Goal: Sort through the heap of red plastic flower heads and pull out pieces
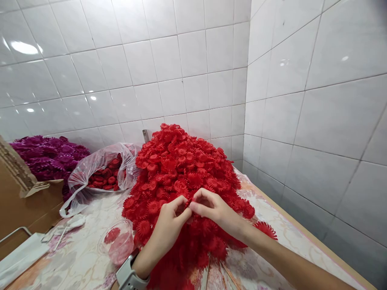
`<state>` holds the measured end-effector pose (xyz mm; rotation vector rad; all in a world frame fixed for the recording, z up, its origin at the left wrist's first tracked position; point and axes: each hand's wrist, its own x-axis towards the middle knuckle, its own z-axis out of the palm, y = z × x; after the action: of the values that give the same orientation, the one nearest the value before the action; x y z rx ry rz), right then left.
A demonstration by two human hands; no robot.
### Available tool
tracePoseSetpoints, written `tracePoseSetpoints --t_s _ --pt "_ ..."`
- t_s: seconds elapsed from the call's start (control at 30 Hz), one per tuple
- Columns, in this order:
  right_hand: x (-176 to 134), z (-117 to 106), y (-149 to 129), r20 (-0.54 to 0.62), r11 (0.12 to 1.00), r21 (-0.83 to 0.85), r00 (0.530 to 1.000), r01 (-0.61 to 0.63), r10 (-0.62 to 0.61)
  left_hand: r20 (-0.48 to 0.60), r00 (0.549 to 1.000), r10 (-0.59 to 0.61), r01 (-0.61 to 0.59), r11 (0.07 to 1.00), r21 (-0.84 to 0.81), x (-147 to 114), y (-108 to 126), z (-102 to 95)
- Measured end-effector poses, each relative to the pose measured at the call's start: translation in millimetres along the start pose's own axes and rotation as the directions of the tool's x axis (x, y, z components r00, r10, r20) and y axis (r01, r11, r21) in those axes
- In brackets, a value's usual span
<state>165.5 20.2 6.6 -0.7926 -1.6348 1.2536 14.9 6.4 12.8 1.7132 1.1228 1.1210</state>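
— What are the two hands doing?

— They meet at the near face of a big heap of red plastic flowers (184, 169) piled in the corner of the table (290, 229). The left hand (172, 219) has thumb and forefinger pinched together on a small red piece at the heap's front; the right hand (211, 209) curls in from the right, its fingertips closed on the same spot, touching the left fingers. What exactly sits between them is too small to make out, beyond being red.

— Anything on the wrists?

— A grey-strapped watch (128, 276) on the left wrist, at the near edge.

— And around the heap?

— Just left of the left forearm stands a clear plastic cup (118, 243) with red pieces in it. Farther left and back lies a clear plastic bag (99, 171) holding more red flowers, touching the heap's left side. Beyond it, against the tiled wall (169, 60), is a pile of purple flowers (50, 155). A cardboard box (18, 189) stands at the far left. One loose red flower (266, 229) lies flat on the patterned tablecloth, right of the right wrist.
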Motion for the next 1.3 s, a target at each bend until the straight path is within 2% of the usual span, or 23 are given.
tracePoseSetpoints --t_s 0.07,0.17,0.3,0.4,0.47,0.63,0.77,0.97,1.17,1.3 --pt "0.8 -2.2 2.0 0.003 0.998 -0.063 1.000 0.023 -0.023 -0.003 1.000 0.031 -0.031 0.996 0.087 -1.0 -1.4 0.4" --pt "3.7 -6.8 3.0 -0.012 0.999 -0.033 0.999 0.042 -0.042 0.021 0.999 0.025 -0.027 0.997 0.075 -0.4 -2.2 0.1" --pt "4.2 -6.6 -1.3 -0.031 0.974 0.225 0.999 -0.024 0.032 0.024 1.000 -0.012 0.016 0.988 -0.151 1.1 -0.5 0.6" --pt "2.2 -1.4 -2.6 0.021 0.891 0.447 0.997 -0.079 0.078 0.035 0.998 -0.059 0.067 0.945 -0.321 1.7 -1.6 2.2" --pt "2.0 0.6 -1.1 0.022 0.848 0.522 0.996 -0.087 0.088 0.023 0.995 -0.096 0.097 0.912 -0.400 2.5 -4.2 3.0" --pt "6.2 -5.9 1.1 -0.133 0.766 0.640 0.973 -0.060 0.188 -0.019 0.989 -0.144 0.113 0.846 -0.521 6.2 -9.1 0.7" --pt "8.0 -11.6 -0.3 -0.202 0.807 0.588 0.958 -0.048 0.205 -0.096 0.981 -0.167 0.094 0.849 -0.520 8.8 -8.7 -3.3" --pt "8.0 -12.8 0.9 -0.139 0.882 0.468 0.981 -0.058 0.139 -0.154 0.975 -0.162 0.069 0.873 -0.484 10.3 -9.4 -4.1" --pt "7.0 -8.7 -1.2 -0.147 0.940 0.333 0.980 -0.078 0.134 -0.161 0.979 -0.125 0.036 0.884 -0.467 9.1 -8.8 -0.7" --pt "5.9 -7.1 -2.7 -0.201 0.973 0.224 0.973 -0.064 0.111 -0.068 0.991 -0.116 0.079 0.908 -0.411 6.2 -8.3 -0.6"
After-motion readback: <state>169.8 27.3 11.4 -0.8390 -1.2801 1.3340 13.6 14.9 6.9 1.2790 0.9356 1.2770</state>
